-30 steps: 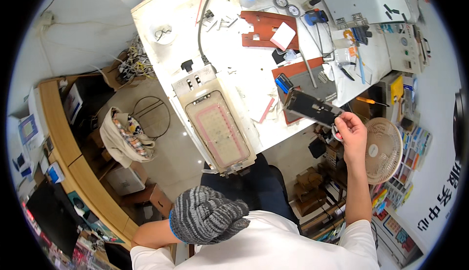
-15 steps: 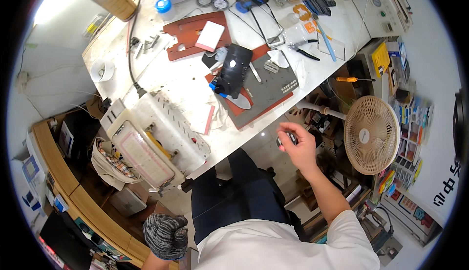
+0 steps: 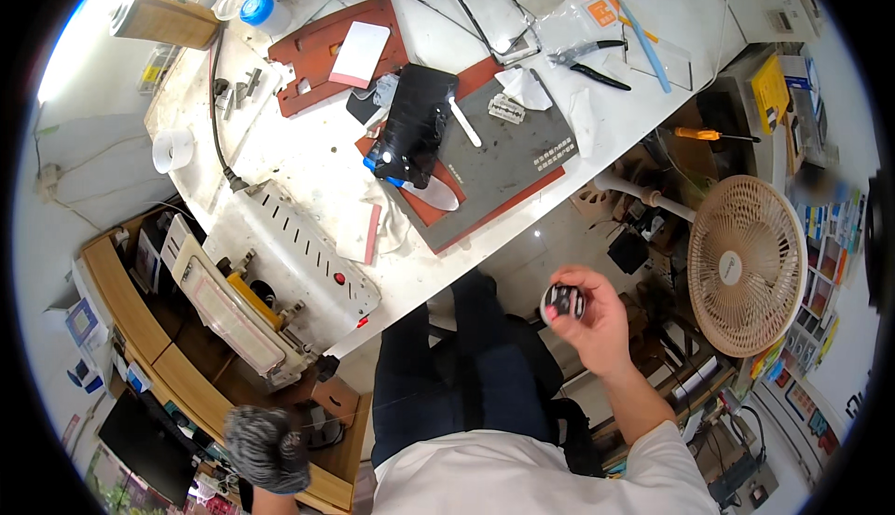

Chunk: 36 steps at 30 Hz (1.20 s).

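Note:
My right hand (image 3: 597, 319) is raised in front of the bench over my lap, its thumb and fingers closed on a small round spool (image 3: 566, 302) with a dark middle and a pale rim. My left hand (image 3: 268, 450), in a grey knitted glove, is low at the left and looks curled into a fist; what it holds, if anything, is hidden. A faint thin line crosses my lap between the hands. On the bench, a glossy black phone-like slab (image 3: 417, 123) lies partly on a dark grey mat (image 3: 503, 170).
A metal heating machine (image 3: 308, 263) stands at the bench's left front. Around the mat lie pliers (image 3: 597, 63), razor blades (image 3: 506, 109), a white-and-pink box (image 3: 360, 54) and a red-brown pad (image 3: 294, 72). A beige fan (image 3: 746, 263) stands at the right, beside shelves.
My right hand has turned, bringing the spool into fuller view, and sits lower. My gloved left hand has moved left. The whole view has shifted.

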Motion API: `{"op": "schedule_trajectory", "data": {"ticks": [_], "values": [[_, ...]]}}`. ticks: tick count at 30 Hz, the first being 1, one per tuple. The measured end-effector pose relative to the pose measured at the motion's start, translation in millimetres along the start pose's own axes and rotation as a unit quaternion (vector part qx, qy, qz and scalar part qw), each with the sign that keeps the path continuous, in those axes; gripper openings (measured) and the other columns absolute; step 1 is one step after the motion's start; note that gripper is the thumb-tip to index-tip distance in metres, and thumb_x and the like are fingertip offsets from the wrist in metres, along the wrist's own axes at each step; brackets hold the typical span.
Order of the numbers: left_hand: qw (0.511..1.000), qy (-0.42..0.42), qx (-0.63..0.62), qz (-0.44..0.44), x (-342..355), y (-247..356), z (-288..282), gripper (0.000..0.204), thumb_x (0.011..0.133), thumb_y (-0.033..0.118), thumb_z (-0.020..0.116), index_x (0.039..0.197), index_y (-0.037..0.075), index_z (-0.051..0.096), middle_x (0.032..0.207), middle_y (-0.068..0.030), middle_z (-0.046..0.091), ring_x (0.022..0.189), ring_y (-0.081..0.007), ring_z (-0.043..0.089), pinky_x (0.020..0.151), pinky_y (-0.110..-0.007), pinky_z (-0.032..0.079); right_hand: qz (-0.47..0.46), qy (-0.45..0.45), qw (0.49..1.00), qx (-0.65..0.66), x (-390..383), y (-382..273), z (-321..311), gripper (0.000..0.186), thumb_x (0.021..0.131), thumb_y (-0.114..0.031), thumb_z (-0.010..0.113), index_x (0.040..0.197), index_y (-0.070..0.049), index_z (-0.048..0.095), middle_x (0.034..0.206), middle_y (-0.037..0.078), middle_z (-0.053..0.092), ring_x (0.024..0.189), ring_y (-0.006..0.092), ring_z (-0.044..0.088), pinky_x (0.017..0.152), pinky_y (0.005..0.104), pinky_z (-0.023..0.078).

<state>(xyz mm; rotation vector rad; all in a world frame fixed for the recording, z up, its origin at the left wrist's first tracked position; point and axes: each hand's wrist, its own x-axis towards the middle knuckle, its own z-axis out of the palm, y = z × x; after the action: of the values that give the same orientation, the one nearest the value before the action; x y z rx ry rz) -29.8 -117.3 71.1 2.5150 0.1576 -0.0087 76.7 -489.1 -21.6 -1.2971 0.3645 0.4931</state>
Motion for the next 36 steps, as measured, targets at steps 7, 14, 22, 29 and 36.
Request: {"op": "schedule_trajectory", "data": {"ticks": [7,14,22,29,36], "values": [[0.965,-0.028,0.248,0.078,7.2,-5.8,-38.7,0.033,0.071,0.009,0.077,0.100,0.006,0.062,0.096,-0.0085,0.065,0.102,-0.0274,0.059,0.099,-0.042,0.038,-0.054,-0.208,0.973,-0.085,0.2,15.2,-10.9,0.051,0.075,-0.007,0.076,0.120,-0.002,0.054,0.120,0.009,0.038,0.103,0.0153,0.049,0.086,0.0259,0.044],[0.980,0.063,0.179,0.065,-29.7,-32.6,-28.5,0.032,0.077,-0.002,0.069,0.108,0.003,0.062,0.108,-0.0126,0.062,0.098,-0.0253,0.058,0.088,-0.039,0.045,-0.086,-0.172,0.974,-0.117,-8.1,51.0,-5.6,0.049,0.072,-0.001,0.077,0.115,-0.002,0.054,0.119,0.010,0.037,0.096,0.0147,0.052,0.081,0.0252,0.045],[0.971,0.170,0.144,0.080,-81.6,-75.6,-33.5,0.034,0.081,-0.006,0.062,0.115,-0.003,0.057,0.111,-0.0158,0.061,0.102,-0.0272,0.058,0.097,-0.043,0.041,-0.067,-0.160,0.985,-0.005,-35.5,100.0,32.4,0.043,0.071,0.008,0.073,0.109,-0.001,0.054,0.098,0.010,0.057,0.079,0.0122,0.061,0.067,0.0227,0.050],[0.957,0.239,0.127,-0.105,-111.6,-93.5,-33.4,0.026,0.082,0.018,0.071,0.093,0.000,0.056,0.090,-0.0112,0.058,0.087,-0.0212,0.055,0.084,-0.030,0.044,-0.006,-0.450,0.890,-0.076,-62.0,112.8,54.8,0.023,0.079,0.002,0.064,0.100,-0.003,0.059,0.090,0.006,0.057,0.074,0.0154,0.062,0.063,0.0246,0.052],[0.965,0.055,0.237,0.101,-146.3,-136.0,-69.4,0.037,0.080,-0.003,0.066,0.116,-0.002,0.058,0.111,-0.0147,0.062,0.102,-0.0256,0.058,0.098,-0.043,0.040,-0.046,-0.557,0.823,-0.105,-109.7,148.6,84.4,0.020,0.088,-0.015,0.056,0.108,-0.010,0.055,0.091,0.005,0.053,0.071,0.0225,0.057,0.057,0.0317,0.046]]}}
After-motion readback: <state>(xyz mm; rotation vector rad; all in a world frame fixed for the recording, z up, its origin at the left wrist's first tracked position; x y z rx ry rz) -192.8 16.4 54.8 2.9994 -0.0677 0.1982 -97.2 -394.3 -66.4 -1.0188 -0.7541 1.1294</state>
